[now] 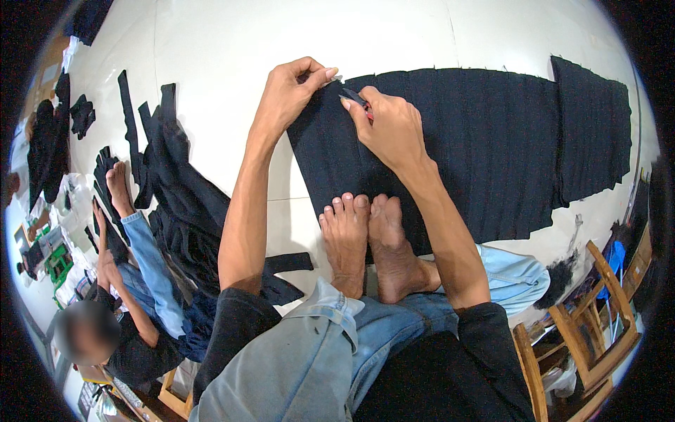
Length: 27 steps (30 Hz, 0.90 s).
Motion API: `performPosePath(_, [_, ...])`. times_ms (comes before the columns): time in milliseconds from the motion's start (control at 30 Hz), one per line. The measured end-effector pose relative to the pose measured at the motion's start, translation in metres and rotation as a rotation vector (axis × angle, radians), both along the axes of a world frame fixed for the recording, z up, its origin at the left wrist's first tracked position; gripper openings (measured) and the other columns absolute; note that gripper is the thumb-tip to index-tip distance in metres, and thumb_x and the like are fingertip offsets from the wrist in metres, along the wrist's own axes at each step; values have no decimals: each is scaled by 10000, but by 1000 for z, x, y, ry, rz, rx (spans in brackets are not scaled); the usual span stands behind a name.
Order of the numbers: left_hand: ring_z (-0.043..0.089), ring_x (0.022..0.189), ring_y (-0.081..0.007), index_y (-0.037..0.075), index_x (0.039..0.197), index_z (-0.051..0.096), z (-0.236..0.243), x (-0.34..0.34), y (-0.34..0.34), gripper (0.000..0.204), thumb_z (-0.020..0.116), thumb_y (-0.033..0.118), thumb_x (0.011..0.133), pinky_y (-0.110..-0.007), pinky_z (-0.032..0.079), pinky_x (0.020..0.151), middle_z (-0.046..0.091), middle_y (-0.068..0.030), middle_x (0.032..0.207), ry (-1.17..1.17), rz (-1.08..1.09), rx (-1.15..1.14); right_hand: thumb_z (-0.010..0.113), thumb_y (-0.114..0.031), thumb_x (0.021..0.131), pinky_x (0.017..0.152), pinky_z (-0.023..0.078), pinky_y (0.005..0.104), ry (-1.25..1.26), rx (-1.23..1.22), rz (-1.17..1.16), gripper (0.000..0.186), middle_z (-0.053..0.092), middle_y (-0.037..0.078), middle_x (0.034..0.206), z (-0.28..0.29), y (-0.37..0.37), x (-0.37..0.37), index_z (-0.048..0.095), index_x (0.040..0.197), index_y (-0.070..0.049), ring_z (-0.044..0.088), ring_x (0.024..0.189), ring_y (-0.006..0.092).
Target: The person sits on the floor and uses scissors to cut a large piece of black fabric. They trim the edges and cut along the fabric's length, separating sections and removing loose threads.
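A wide piece of pleated black cloth (pixel 478 148) lies spread on the pale floor in front of me. At its far left corner my left hand (pixel 299 88) is closed in a pinch. A small whitish bit shows by these fingertips; what they hold is too small to make out. My right hand (pixel 390 126) is closed around small thread snips (pixel 354 97) with dark blades and some red on them. The blades point toward the same corner, just beside the left fingertips. My bare feet (pixel 344 232) rest on the cloth's near left part.
A second black cloth piece (pixel 594 130) adjoins on the right. Black garments and strips (pixel 186 183) lie in a heap at left. Beside it sits another person (pixel 144 337) with legs stretched out. Wooden stools (pixel 598 330) stand at the lower right.
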State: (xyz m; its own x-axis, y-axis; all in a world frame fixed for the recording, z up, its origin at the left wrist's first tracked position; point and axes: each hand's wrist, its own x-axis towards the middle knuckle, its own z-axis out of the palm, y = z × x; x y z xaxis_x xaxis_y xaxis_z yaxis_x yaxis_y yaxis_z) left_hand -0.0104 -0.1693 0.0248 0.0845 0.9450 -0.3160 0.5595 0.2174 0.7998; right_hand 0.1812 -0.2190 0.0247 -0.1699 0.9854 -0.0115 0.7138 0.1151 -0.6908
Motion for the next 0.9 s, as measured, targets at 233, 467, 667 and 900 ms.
performPosePath(233, [579, 688, -101, 68, 818, 737, -3, 2, 1, 282, 739, 336, 906, -280, 466, 699, 659, -9, 704, -57, 6, -26, 658, -316, 930, 508, 534, 448, -46, 64, 114, 320, 637, 182, 594, -9, 7, 1, 650, 787, -30, 658, 536, 371])
performPosePath(467, [583, 683, -100, 69, 830, 738, -1, 2, 1, 280, 729, 336, 913, -276, 468, 701, 664, -12, 708, -53, 28, -32, 651, -312, 932, 508, 529, 443, -28, 44, 54, 323, 645, 192, 608, 2, 13, 3, 662, 821, -9, 660, 538, 365])
performPosePath(667, [590, 698, -105, 58, 837, 734, -5, 2, 2, 303, 726, 352, 912, -276, 472, 719, 669, -19, 721, -90, 31, -28, 667, -302, 922, 512, 528, 447, -49, 31, 106, 324, 641, 198, 598, 9, 20, 1, 664, 829, 9, 665, 543, 362])
performPosePath(900, [589, 713, -106, 65, 821, 727, -5, 2, 3, 326, 735, 380, 901, -265, 462, 730, 665, -25, 723, -58, 41, -85, 643, -328, 941, 541, 539, 441, -60, -34, 135, 344, 647, 195, 611, 9, 12, 6, 660, 809, -11, 671, 569, 369])
